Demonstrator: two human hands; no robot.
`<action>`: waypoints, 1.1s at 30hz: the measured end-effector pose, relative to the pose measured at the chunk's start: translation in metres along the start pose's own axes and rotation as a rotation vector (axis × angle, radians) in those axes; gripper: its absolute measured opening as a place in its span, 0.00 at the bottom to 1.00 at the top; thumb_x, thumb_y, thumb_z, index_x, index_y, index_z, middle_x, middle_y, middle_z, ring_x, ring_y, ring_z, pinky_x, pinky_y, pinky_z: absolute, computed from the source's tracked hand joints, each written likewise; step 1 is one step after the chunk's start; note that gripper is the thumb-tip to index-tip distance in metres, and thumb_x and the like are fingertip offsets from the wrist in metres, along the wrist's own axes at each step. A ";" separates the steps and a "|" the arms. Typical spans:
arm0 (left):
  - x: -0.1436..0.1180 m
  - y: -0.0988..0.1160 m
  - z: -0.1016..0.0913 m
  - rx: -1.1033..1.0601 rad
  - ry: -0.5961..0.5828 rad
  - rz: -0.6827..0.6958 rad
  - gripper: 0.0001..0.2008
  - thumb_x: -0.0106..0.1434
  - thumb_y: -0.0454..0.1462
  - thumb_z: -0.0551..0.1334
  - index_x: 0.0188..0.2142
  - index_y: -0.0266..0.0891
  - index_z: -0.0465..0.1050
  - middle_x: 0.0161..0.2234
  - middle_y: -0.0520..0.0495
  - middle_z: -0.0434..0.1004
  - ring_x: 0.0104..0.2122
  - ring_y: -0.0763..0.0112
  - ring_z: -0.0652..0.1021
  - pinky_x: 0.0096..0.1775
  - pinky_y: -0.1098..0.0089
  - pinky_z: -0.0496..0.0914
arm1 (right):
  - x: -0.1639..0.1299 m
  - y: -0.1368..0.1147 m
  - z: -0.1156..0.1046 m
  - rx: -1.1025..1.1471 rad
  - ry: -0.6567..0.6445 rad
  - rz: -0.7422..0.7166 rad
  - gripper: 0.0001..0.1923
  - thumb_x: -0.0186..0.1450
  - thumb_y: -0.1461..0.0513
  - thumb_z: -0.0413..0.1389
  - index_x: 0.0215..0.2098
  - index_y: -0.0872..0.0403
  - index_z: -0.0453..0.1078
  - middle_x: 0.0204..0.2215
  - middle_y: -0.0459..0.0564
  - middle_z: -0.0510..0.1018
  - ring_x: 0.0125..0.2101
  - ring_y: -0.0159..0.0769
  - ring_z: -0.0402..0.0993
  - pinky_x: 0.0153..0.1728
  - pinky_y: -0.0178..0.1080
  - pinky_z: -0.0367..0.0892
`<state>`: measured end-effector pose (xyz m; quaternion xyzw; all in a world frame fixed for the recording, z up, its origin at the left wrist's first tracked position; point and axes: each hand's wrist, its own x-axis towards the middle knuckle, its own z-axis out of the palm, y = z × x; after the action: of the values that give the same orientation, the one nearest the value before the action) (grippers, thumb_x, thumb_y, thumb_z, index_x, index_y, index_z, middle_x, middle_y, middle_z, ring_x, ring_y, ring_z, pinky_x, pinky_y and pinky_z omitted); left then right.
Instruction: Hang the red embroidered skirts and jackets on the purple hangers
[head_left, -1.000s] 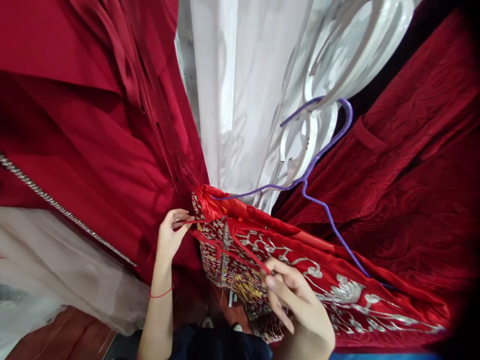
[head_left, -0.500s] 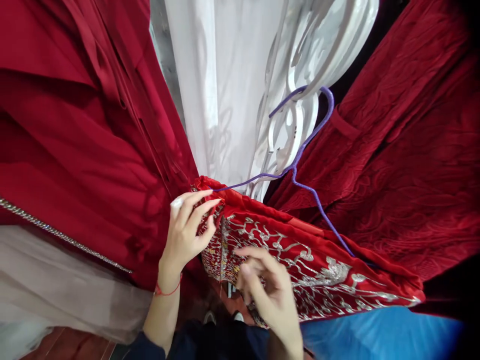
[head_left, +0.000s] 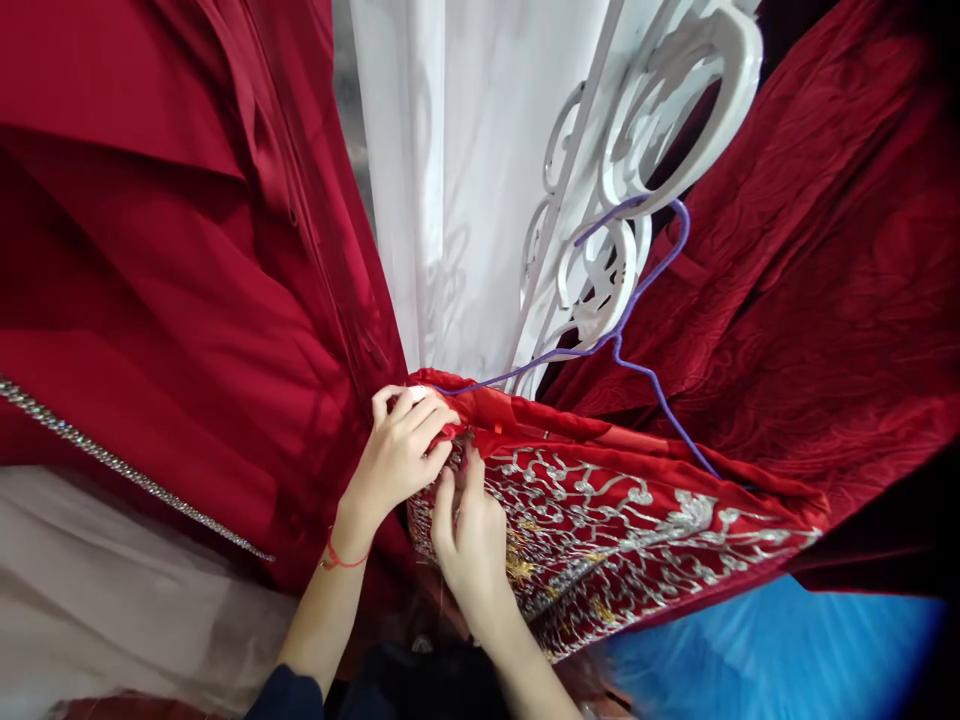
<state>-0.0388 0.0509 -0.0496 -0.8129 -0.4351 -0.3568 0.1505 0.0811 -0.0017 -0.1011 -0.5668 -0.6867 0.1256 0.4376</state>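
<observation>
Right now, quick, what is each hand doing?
Left hand: closed, pinching the red garment at its top edge.
Right hand: fingers on the same garment; grip cannot be told.

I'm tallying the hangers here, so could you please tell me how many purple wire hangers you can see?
1. A purple wire hanger carries the embroidered red garment, its hook caught on the white scrolled rack. The surrounding red clothes may hide others.

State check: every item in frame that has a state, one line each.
embroidered red garment: on the hanger, top edge bunched where the fingers grip
purple wire hanger: hooked on the white scrollwork rack, tilted
left hand: pinching the garment's top edge
right hand: fingertips on the same spot
plain red dress: hanging at left
dark red velvet fabric: hanging at right, creased
</observation>
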 end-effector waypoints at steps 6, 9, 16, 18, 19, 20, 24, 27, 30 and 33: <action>-0.006 0.008 -0.006 -0.084 -0.045 0.072 0.07 0.67 0.33 0.60 0.42 0.40 0.76 0.39 0.48 0.80 0.43 0.62 0.74 0.50 0.56 0.59 | 0.001 0.009 0.013 -0.111 0.207 0.043 0.15 0.73 0.57 0.41 0.45 0.58 0.64 0.24 0.53 0.81 0.18 0.39 0.76 0.17 0.36 0.60; -0.006 0.012 -0.006 -0.079 -0.049 0.129 0.08 0.69 0.34 0.59 0.44 0.41 0.76 0.38 0.49 0.79 0.42 0.63 0.73 0.49 0.57 0.58 | 0.002 0.013 0.012 -0.100 0.340 0.093 0.12 0.73 0.55 0.44 0.41 0.55 0.61 0.24 0.52 0.81 0.18 0.39 0.77 0.18 0.35 0.61; -0.008 0.022 -0.007 -0.047 -0.053 0.144 0.06 0.70 0.33 0.57 0.41 0.38 0.74 0.39 0.48 0.78 0.43 0.61 0.72 0.49 0.57 0.57 | 0.005 0.006 0.000 0.097 0.430 0.125 0.08 0.70 0.56 0.51 0.36 0.52 0.60 0.23 0.47 0.79 0.20 0.34 0.75 0.23 0.34 0.65; -0.010 0.023 -0.007 -0.050 -0.046 0.142 0.06 0.70 0.33 0.57 0.41 0.38 0.74 0.39 0.48 0.79 0.43 0.61 0.72 0.49 0.57 0.57 | 0.003 0.003 -0.004 0.216 0.402 0.118 0.07 0.70 0.57 0.52 0.36 0.52 0.62 0.23 0.45 0.77 0.21 0.32 0.73 0.24 0.33 0.65; -0.011 0.024 -0.008 -0.051 -0.040 0.139 0.06 0.70 0.33 0.57 0.40 0.38 0.74 0.39 0.47 0.79 0.43 0.61 0.72 0.49 0.56 0.57 | 0.002 0.001 -0.005 0.275 0.385 0.117 0.07 0.70 0.58 0.52 0.35 0.52 0.62 0.22 0.44 0.76 0.21 0.31 0.72 0.24 0.32 0.65; -0.012 0.025 -0.008 -0.053 -0.035 0.136 0.06 0.69 0.33 0.57 0.40 0.39 0.74 0.39 0.47 0.79 0.43 0.60 0.72 0.49 0.56 0.57 | 0.000 0.000 -0.007 0.326 0.369 0.117 0.07 0.70 0.58 0.52 0.35 0.52 0.62 0.22 0.43 0.74 0.21 0.30 0.71 0.24 0.32 0.65; -0.016 0.031 -0.010 -0.071 -0.032 0.126 0.06 0.69 0.33 0.57 0.40 0.39 0.73 0.39 0.45 0.80 0.43 0.59 0.73 0.49 0.55 0.58 | -0.004 0.001 -0.012 0.460 0.338 0.129 0.09 0.71 0.56 0.52 0.34 0.52 0.62 0.21 0.41 0.71 0.21 0.28 0.68 0.25 0.32 0.65; -0.021 0.036 -0.010 -0.078 -0.018 0.110 0.06 0.69 0.33 0.57 0.40 0.39 0.74 0.40 0.45 0.80 0.43 0.59 0.74 0.49 0.55 0.58 | -0.008 0.004 -0.011 0.554 0.320 0.136 0.11 0.71 0.54 0.52 0.34 0.52 0.63 0.24 0.42 0.72 0.22 0.28 0.68 0.24 0.31 0.65; -0.025 0.038 -0.010 -0.071 0.010 0.086 0.06 0.68 0.32 0.58 0.40 0.39 0.74 0.40 0.46 0.81 0.43 0.59 0.74 0.50 0.55 0.58 | -0.011 0.007 -0.007 0.635 0.303 0.169 0.12 0.69 0.53 0.53 0.34 0.51 0.61 0.23 0.41 0.70 0.21 0.26 0.65 0.23 0.30 0.63; -0.026 0.037 -0.010 -0.055 0.042 0.087 0.07 0.69 0.33 0.58 0.41 0.40 0.74 0.40 0.47 0.81 0.43 0.59 0.75 0.49 0.55 0.58 | -0.012 0.008 0.000 0.660 0.301 0.184 0.12 0.69 0.53 0.54 0.33 0.51 0.59 0.22 0.40 0.70 0.20 0.26 0.65 0.22 0.30 0.62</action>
<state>-0.0232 0.0083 -0.0590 -0.8272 -0.3861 -0.3786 0.1526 0.0865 -0.0098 -0.1117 -0.4667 -0.4833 0.2944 0.6796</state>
